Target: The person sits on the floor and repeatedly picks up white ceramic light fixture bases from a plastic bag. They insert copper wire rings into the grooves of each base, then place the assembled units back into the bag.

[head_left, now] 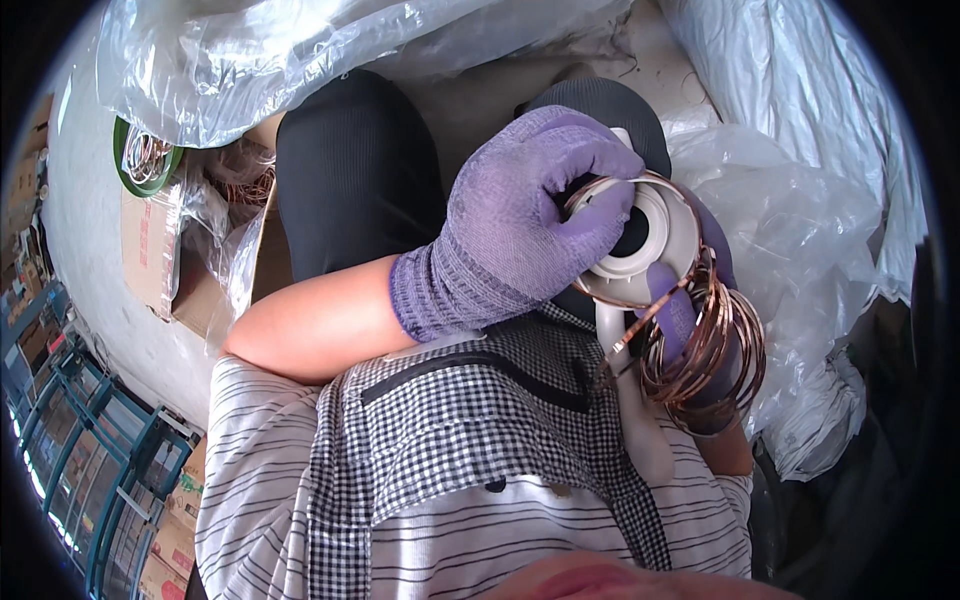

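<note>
At far left, one teal metal rack point(90, 430), with at least two cardboard boxes point(172, 545) to its right, low in view. Above and farther right, one green round container point(121, 160) with a tangle of wire inside, then one open cardboard carton point(148, 245) with clear film and more copper-coloured wire in it. Across the top, one clear plastic sheet point(250, 70). Next, two bent knees in dark trousers point(360, 170), above one checked apron point(450, 400) over a striped shirt point(260, 450).

In front of the knees, one purple-gloved left hand point(520, 200), thumb and forefinger nearly together, pinching copper wire point(575, 205) at the upper rim of one white ring-shaped part point(655, 225). In the ring's middle, one dark round opening. Farther right, one purple-gloved right hand point(678, 322), thumb on the ring's lower face, other fingers curled behind, gripping it; cannot tell how far closed these are. Around this hand, one loose coil of wire point(740, 335), loops too overlapped to count. Beyond, one clear plastic bag point(800, 230) and one silvery sheet point(830, 80).
</note>
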{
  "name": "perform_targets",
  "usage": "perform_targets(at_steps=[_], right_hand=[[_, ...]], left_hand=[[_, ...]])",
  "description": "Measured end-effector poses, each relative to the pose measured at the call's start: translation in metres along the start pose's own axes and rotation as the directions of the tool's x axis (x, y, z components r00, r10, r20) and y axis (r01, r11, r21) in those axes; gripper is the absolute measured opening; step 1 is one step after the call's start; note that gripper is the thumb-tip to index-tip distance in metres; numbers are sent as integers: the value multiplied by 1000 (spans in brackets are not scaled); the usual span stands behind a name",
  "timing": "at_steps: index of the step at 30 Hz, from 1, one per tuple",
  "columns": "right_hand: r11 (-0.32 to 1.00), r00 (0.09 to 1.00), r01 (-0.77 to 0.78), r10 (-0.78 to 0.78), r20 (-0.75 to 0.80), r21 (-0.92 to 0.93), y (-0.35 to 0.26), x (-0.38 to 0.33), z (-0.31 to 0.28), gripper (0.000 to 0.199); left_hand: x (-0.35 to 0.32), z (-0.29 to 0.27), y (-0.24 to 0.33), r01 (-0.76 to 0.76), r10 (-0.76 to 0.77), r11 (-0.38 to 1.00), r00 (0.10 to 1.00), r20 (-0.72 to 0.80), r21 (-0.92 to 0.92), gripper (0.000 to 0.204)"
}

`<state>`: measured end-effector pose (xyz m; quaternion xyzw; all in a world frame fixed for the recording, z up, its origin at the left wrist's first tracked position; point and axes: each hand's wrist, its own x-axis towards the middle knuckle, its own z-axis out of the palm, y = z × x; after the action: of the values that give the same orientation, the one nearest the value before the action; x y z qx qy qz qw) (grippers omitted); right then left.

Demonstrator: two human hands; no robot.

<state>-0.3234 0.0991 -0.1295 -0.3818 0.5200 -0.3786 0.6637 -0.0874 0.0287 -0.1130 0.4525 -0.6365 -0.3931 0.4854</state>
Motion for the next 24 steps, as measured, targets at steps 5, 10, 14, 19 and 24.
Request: perform_targets(at_steps=[5,10,14,19,24], right_hand=[[998,999,48,-46,25,-48,0,10,3,69],[987,999,15,-19,-28,-161,-41,13,33,67],[963,991,-132,129,-26,-237,-92,13,48,67],[962,956,-271,272,109,-25,-72,6,22,67],[843,925,-350,243,292,407,-16,1,-10,49]], left_hand=[[-7,5,-13,-166,167,986,984,-56,23,16],[-4,4,-2,-146,144,988,989,22,57,15],[-3,3,-1,-157,157,980,988,14,122,15],[-1,4,4,-131,131,984,991,7,123,15],[-4,0,5,-44,42,999,995,87,15,27]])
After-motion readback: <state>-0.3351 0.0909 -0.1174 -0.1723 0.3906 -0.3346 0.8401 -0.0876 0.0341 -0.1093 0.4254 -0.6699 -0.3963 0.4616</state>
